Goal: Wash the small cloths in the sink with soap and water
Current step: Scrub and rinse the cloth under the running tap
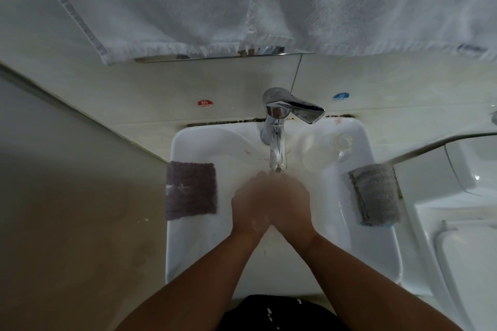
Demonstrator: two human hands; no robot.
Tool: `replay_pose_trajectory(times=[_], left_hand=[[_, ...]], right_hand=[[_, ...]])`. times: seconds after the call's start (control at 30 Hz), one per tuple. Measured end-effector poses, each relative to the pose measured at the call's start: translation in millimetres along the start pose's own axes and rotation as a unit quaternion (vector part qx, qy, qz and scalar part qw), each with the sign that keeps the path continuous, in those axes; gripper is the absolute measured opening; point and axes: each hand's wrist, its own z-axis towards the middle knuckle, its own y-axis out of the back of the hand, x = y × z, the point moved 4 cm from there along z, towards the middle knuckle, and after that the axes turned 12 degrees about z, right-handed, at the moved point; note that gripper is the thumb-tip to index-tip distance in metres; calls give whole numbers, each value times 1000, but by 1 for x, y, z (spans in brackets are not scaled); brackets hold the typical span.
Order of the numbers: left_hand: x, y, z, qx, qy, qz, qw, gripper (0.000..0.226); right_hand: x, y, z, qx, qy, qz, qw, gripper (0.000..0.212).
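Two small cloths lie on the rim of the white sink (357,250). A dark purple cloth (191,191) is spread flat on the left rim, and a grey cloth (376,193) is folded on the right rim. My left hand (251,204) and my right hand (291,203) are pressed together over the basin, right under the spout of the chrome faucet (277,148). Both hands are blurred, with a little white foam near the wrists. I see no cloth between them.
A clear container (341,142) stands on the sink's back right corner. White towels (242,0) hang over the wall above the faucet. Red hot (205,103) and blue cold (340,97) stickers mark the tiles. A toilet (462,223) stands close on the right.
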Motion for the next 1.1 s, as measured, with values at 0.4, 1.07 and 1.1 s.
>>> replay_pose_trajectory(times=[0.4, 1.07, 1.1], left_hand=[[25, 0, -2, 37, 110, -229, 967, 38], [56, 11, 8, 26, 108, -48, 993, 13], [54, 7, 7, 44, 114, -57, 991, 15]], right_hand=[[-21, 11, -11, 45, -320, 413, 852, 29], [-68, 26, 1, -34, -344, 261, 901, 28], [-67, 27, 1, -52, -353, 265, 896, 28]])
